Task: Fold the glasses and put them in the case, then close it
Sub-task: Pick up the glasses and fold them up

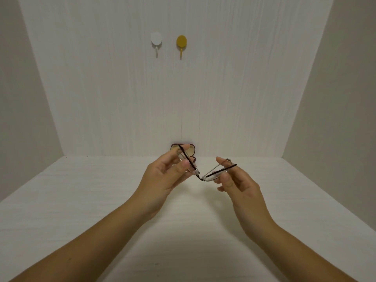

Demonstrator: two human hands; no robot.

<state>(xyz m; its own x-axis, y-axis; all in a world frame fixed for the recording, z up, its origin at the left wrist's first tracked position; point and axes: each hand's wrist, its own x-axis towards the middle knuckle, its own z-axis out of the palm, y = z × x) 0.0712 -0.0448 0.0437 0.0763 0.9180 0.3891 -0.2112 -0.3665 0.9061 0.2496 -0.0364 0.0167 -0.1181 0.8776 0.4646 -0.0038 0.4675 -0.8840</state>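
Note:
Thin metal-framed glasses (205, 177) with dark temples hang in the air above the white table, held between both hands. My left hand (162, 174) pinches the left lens and temple between thumb and fingers. My right hand (234, 180) grips the right lens side, with a dark temple lying across its fingers. The frame bends at the bridge into a shallow V. Behind my left hand, a dark red case (191, 148) with a cream lining stands open against the back wall, partly hidden by my fingers.
The white table (101, 200) runs between two side walls. Two wall hooks hang high on the back panel, a white hook (156, 42) and a yellow hook (181, 44).

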